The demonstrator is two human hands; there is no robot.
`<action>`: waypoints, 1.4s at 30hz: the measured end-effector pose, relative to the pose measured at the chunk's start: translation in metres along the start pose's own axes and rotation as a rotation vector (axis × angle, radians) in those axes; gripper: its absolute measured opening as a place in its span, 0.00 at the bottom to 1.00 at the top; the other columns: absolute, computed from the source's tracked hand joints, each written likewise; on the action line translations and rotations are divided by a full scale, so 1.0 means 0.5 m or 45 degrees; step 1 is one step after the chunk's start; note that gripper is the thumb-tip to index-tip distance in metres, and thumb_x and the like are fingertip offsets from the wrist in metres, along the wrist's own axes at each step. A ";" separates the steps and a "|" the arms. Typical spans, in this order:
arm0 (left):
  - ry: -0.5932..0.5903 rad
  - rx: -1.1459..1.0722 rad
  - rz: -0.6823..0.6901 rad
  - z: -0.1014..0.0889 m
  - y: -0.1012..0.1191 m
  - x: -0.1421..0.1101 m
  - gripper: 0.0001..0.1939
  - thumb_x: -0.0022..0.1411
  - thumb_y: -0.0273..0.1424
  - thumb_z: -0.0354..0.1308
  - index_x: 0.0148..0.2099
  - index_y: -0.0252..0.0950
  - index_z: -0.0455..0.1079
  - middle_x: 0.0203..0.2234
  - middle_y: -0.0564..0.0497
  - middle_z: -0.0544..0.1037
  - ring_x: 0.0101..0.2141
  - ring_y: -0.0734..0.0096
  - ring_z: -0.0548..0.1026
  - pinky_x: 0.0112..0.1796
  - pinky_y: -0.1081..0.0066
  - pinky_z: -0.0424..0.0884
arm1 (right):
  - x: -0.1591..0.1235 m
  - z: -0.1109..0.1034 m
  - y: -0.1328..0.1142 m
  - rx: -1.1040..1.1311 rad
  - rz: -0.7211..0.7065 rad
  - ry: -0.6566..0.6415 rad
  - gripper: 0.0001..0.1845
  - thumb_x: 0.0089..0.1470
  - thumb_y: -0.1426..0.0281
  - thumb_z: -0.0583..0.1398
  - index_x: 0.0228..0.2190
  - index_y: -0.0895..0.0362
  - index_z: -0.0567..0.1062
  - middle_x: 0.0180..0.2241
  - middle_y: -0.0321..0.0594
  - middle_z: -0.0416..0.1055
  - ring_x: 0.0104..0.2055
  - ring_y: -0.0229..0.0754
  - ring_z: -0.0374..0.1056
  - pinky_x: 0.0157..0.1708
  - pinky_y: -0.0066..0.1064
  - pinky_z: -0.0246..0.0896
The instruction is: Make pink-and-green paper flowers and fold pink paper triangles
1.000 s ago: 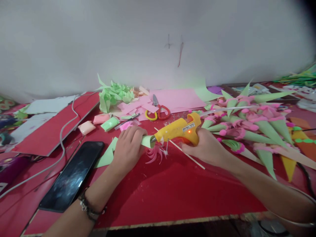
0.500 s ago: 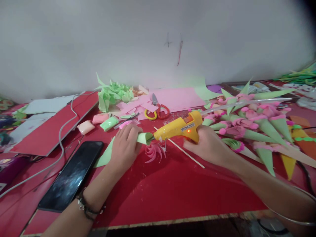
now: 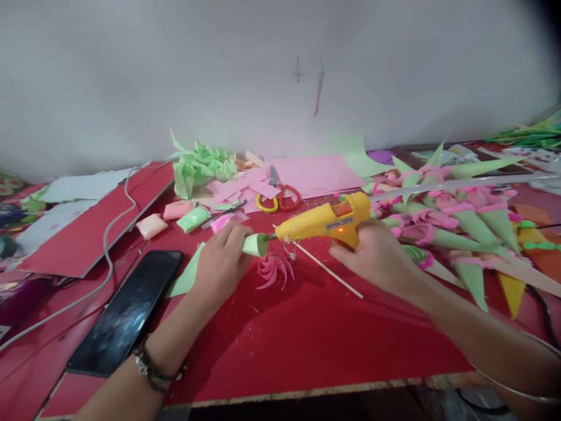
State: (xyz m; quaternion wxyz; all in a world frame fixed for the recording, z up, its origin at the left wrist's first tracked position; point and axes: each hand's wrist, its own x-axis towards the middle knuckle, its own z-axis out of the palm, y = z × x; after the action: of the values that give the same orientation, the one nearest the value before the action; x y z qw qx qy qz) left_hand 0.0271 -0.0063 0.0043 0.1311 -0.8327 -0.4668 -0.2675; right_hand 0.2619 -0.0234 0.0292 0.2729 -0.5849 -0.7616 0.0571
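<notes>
Evidently it's gluing: the right hand (image 3: 377,251) is wrapped round a yellow hot-glue gun (image 3: 318,224), nozzle (image 3: 272,237) at the mouth of a light-green paper cone (image 3: 254,244) pinched in the left hand (image 3: 222,257) over the red tabletop (image 3: 315,333). Next, I'd say, calls for steadiness.

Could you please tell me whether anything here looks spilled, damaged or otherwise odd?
Mildly: pale stringy residue, probably glue, hangs beneath the front of the yellow glue gun, and whitish flecks dot the red tabletop, marring its plain surface. The tabletop's front edge also looks rough, as if worn.
</notes>
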 end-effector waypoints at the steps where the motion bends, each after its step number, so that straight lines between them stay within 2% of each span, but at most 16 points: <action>1: -0.019 -0.003 -0.020 -0.001 0.001 0.000 0.03 0.56 0.29 0.48 0.35 0.36 0.60 0.28 0.50 0.67 0.27 0.70 0.65 0.25 0.74 0.59 | -0.001 0.000 -0.001 -0.001 0.001 0.008 0.06 0.43 0.70 0.54 0.22 0.59 0.68 0.17 0.37 0.63 0.21 0.37 0.60 0.21 0.27 0.51; 5: -0.105 -0.029 -0.081 -0.005 0.006 0.000 0.05 0.57 0.32 0.48 0.34 0.36 0.61 0.27 0.51 0.67 0.26 0.71 0.66 0.24 0.75 0.58 | -0.004 0.003 -0.002 -0.017 -0.018 0.052 0.15 0.44 0.61 0.56 0.31 0.60 0.71 0.20 0.41 0.67 0.25 0.43 0.64 0.23 0.30 0.55; 8: -0.139 -0.059 -0.103 -0.004 0.006 -0.001 0.05 0.57 0.32 0.48 0.34 0.36 0.61 0.26 0.51 0.68 0.25 0.72 0.67 0.24 0.75 0.59 | -0.007 0.006 0.000 -0.053 -0.041 0.107 0.17 0.44 0.60 0.57 0.33 0.59 0.71 0.24 0.43 0.68 0.28 0.45 0.66 0.25 0.31 0.58; 14: -0.179 -0.035 -0.175 -0.004 0.002 -0.006 0.07 0.57 0.33 0.48 0.36 0.37 0.62 0.27 0.51 0.71 0.25 0.71 0.69 0.23 0.75 0.57 | -0.006 0.005 0.001 -0.029 -0.113 0.092 0.11 0.45 0.66 0.56 0.32 0.59 0.70 0.29 0.43 0.70 0.31 0.43 0.66 0.28 0.29 0.59; 18: -0.205 -0.030 -0.214 -0.006 -0.001 -0.005 0.07 0.55 0.32 0.49 0.38 0.38 0.61 0.28 0.50 0.72 0.28 0.67 0.71 0.23 0.74 0.57 | -0.005 0.004 0.003 -0.053 -0.130 0.073 0.09 0.43 0.71 0.55 0.31 0.59 0.69 0.28 0.41 0.69 0.27 0.39 0.65 0.24 0.27 0.56; 23: -0.250 -0.128 -0.290 -0.013 0.000 0.001 0.07 0.55 0.31 0.49 0.38 0.38 0.59 0.28 0.49 0.72 0.26 0.66 0.71 0.23 0.74 0.57 | -0.006 -0.001 0.003 -0.076 -0.170 0.008 0.06 0.43 0.74 0.52 0.27 0.59 0.68 0.25 0.40 0.67 0.25 0.39 0.63 0.22 0.26 0.54; 30: -0.309 -0.174 -0.333 -0.019 0.000 0.004 0.11 0.52 0.30 0.49 0.40 0.37 0.58 0.25 0.50 0.71 0.24 0.66 0.71 0.23 0.73 0.60 | -0.008 0.001 0.007 -0.137 -0.255 0.066 0.08 0.44 0.76 0.51 0.27 0.59 0.69 0.26 0.40 0.67 0.26 0.40 0.65 0.23 0.27 0.56; 34: -0.324 -0.177 -0.310 -0.016 -0.001 0.000 0.11 0.54 0.32 0.47 0.42 0.37 0.58 0.25 0.50 0.70 0.25 0.66 0.71 0.24 0.73 0.61 | -0.005 0.009 0.013 -0.115 -0.305 0.206 0.03 0.43 0.73 0.55 0.24 0.58 0.70 0.24 0.39 0.68 0.24 0.39 0.64 0.21 0.27 0.57; 37: -0.332 -0.182 -0.279 -0.014 -0.002 -0.002 0.12 0.55 0.32 0.47 0.42 0.36 0.57 0.25 0.49 0.71 0.25 0.66 0.71 0.24 0.72 0.61 | -0.005 0.012 0.011 -0.120 -0.296 0.271 0.08 0.44 0.66 0.58 0.26 0.58 0.71 0.25 0.40 0.69 0.26 0.41 0.66 0.23 0.28 0.59; 39: -0.336 -0.175 -0.271 -0.013 -0.003 -0.002 0.12 0.55 0.31 0.47 0.42 0.36 0.57 0.25 0.49 0.71 0.25 0.65 0.71 0.24 0.72 0.61 | -0.005 0.011 0.008 -0.126 -0.298 0.287 0.10 0.44 0.65 0.59 0.28 0.58 0.72 0.26 0.41 0.70 0.27 0.42 0.66 0.23 0.29 0.60; 42: -0.340 -0.177 -0.274 -0.013 -0.003 -0.002 0.11 0.54 0.30 0.47 0.42 0.36 0.56 0.24 0.50 0.71 0.24 0.65 0.71 0.24 0.72 0.61 | -0.006 0.012 0.007 -0.111 -0.334 0.247 0.08 0.45 0.67 0.58 0.28 0.58 0.72 0.25 0.40 0.70 0.28 0.43 0.67 0.25 0.29 0.60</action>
State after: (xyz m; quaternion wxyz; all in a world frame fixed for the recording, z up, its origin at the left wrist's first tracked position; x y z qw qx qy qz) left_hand 0.0236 -0.0091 0.0091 -0.0193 -0.8132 -0.5467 -0.1985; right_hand 0.2627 -0.0239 0.0218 0.3247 -0.4944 -0.8034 -0.0689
